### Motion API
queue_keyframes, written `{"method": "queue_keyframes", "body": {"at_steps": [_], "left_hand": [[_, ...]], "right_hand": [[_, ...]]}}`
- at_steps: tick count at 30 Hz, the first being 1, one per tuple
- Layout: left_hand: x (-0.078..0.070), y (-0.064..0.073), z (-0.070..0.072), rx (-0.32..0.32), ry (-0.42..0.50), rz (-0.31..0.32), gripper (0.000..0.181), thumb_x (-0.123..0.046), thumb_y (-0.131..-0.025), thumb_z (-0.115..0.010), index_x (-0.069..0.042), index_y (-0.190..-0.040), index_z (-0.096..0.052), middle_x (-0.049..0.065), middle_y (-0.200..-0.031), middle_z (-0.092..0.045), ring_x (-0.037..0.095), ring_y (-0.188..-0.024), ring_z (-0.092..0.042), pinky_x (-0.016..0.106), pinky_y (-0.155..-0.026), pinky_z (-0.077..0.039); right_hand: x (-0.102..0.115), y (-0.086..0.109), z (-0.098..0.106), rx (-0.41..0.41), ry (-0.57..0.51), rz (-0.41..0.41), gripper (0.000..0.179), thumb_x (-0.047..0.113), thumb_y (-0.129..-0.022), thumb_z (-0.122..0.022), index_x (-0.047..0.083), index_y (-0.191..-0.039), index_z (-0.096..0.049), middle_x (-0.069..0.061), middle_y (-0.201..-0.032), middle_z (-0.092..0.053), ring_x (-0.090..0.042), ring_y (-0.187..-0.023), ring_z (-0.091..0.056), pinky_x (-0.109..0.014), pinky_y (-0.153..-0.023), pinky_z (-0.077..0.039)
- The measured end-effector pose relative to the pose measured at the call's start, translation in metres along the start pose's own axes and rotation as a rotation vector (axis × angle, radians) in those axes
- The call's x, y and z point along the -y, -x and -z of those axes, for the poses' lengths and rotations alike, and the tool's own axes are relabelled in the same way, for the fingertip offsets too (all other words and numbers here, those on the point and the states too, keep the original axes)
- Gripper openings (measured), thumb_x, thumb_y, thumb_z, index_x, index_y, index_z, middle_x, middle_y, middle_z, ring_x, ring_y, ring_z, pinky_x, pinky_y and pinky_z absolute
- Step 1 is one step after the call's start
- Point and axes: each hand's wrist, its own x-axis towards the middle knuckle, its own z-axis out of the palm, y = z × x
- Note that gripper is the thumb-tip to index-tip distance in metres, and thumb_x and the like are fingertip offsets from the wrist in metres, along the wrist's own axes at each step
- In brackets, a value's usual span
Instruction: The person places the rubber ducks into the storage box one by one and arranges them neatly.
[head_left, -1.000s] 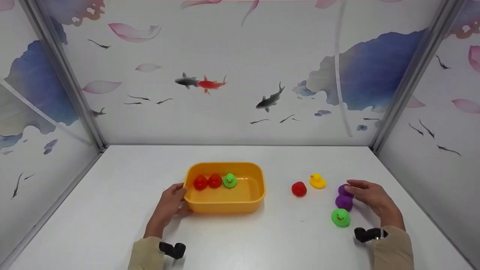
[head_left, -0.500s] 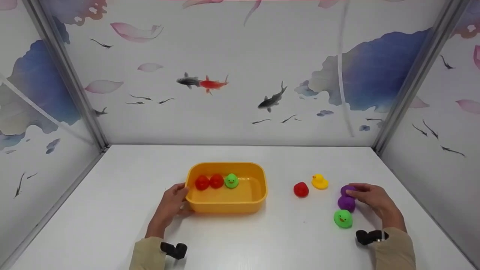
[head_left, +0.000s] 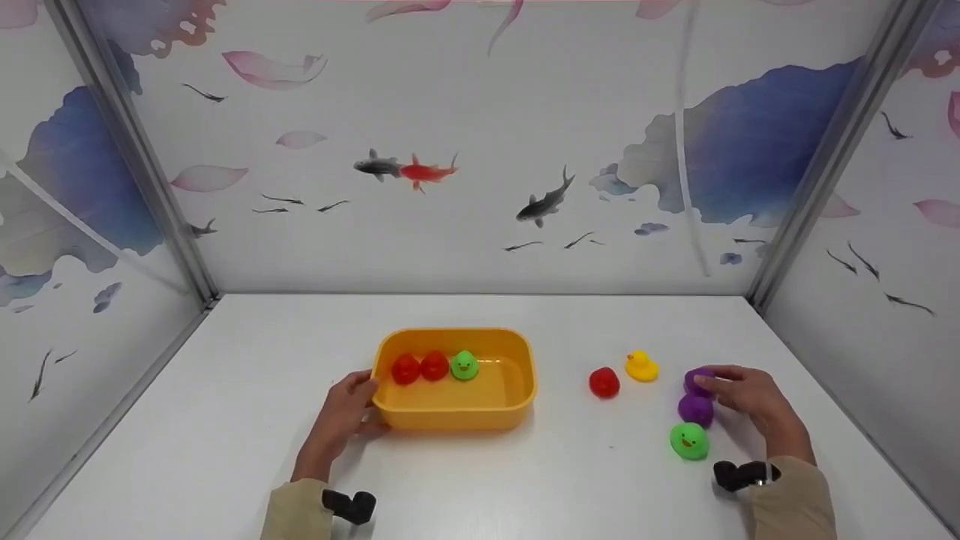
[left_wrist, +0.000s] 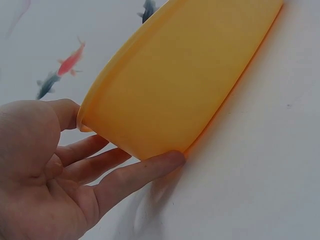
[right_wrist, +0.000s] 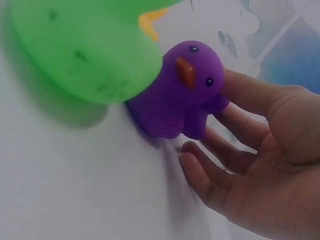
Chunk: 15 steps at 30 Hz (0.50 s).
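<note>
The right hand has drawn its thumb and fingers together on the farther small purple rubber duck, so that duck is now held at its fingertips, while the left hand grips the rounded yellow plastic tub by its near end.

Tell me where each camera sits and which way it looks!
Head: worn on the head, looking forward and down at a rounded orange plastic tub; left hand, right hand and tan cloth sleeves show.
Left wrist: on that wrist, looking at the tub's outer wall; left hand shows.
Right wrist: on that wrist, looking at a smooth green toy duck and purple toy duck; right hand shows.
Shared by head and left wrist: the tub and red printed fish.
</note>
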Motion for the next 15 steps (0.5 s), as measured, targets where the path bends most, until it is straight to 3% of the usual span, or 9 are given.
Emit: {"method": "queue_keyframes", "body": {"at_steps": [5,15], "left_hand": [[0.0,0.001,0.001,-0.007,-0.011,0.001,0.05,-0.032,-0.105,-0.046,-0.006,-0.148,-0.043,0.021,-0.144,-0.054,0.031,-0.12,-0.06,0.038,-0.088,-0.062],[0.001,-0.001,-0.002,-0.012,0.013,0.009,0.049,-0.028,-0.105,-0.046,-0.005,-0.148,-0.043,0.021,-0.144,-0.054,0.033,-0.122,-0.06,0.038,-0.083,-0.063]], "right_hand": [[0.011,0.005,0.0,-0.015,-0.012,0.034,0.088,0.053,-0.09,-0.067,-0.001,-0.152,-0.036,-0.03,-0.156,-0.032,-0.045,-0.137,-0.038,-0.058,-0.121,-0.031],[0.044,0.016,-0.001,-0.028,-0.008,0.054,0.092,0.063,-0.086,-0.065,0.009,-0.154,-0.036,-0.025,-0.161,-0.028,-0.047,-0.14,-0.036,-0.075,-0.115,-0.02]]}}
